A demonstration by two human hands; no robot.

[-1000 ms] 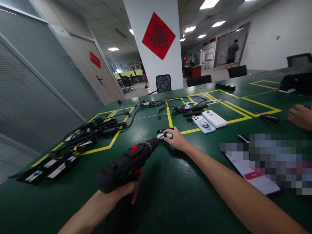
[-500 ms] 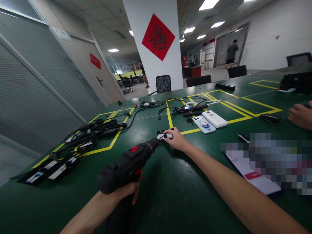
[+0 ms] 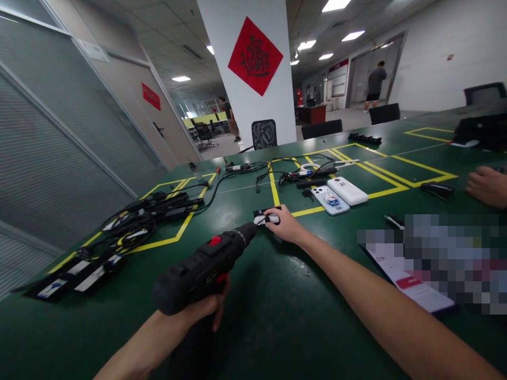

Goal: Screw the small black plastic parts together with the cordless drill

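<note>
My left hand [image 3: 208, 307] is wrapped round the grip of a black cordless drill [image 3: 198, 264] with red switches. The drill's chuck points away from me, toward a small black and white piece [image 3: 260, 216] on the green table. Whether the bit touches that piece I cannot tell. My right hand [image 3: 282, 224] pinches the piece from its right side, fingers closed over its white part. Its exact kind is too small to make out, and my fingers cover part of it.
Black cables and adapters [image 3: 146, 216] lie bundled at left. Beyond my right hand are a phone [image 3: 330, 200], a white power bank [image 3: 347, 191] and more cables [image 3: 293, 177]. A clipboard with paper [image 3: 412, 282] lies at right, near another person's hand [image 3: 489, 186].
The view has shifted very slightly. Both hands, the drill and the small piece keep the same arrangement.
</note>
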